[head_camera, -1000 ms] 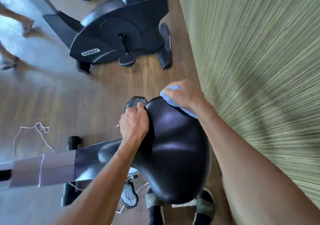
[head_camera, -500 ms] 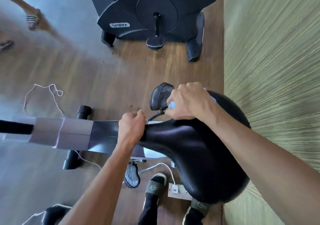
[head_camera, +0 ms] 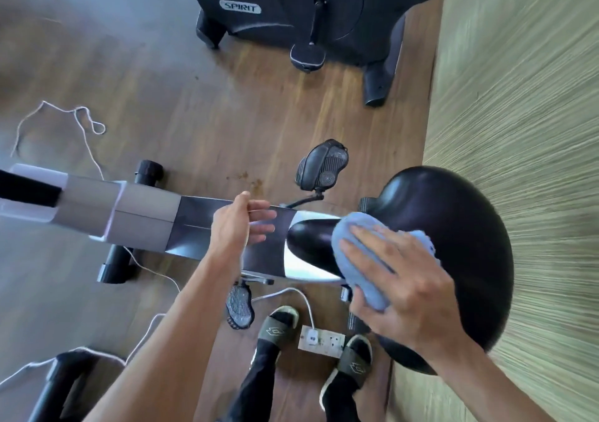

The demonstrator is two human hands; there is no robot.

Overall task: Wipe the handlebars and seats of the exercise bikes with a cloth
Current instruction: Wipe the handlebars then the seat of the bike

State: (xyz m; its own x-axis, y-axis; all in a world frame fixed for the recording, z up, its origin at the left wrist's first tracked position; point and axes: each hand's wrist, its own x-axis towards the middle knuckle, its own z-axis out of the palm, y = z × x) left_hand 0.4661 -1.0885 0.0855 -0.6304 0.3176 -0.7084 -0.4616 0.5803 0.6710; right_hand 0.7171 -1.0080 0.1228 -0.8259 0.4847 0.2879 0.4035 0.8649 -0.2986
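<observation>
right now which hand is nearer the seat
Right. The right hand presses the cloth flat onto the seat; the left hand is open over the frame, apart from the seat's nose.

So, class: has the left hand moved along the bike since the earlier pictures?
Yes. The left hand has let go of the seat nose and shifted forward along the bike frame, fingers now straight.

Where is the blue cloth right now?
In the head view, the soft blue cloth lies at lower right, pressed by the right hand onto the narrow front of the black bike seat, beside the green wall.
</observation>
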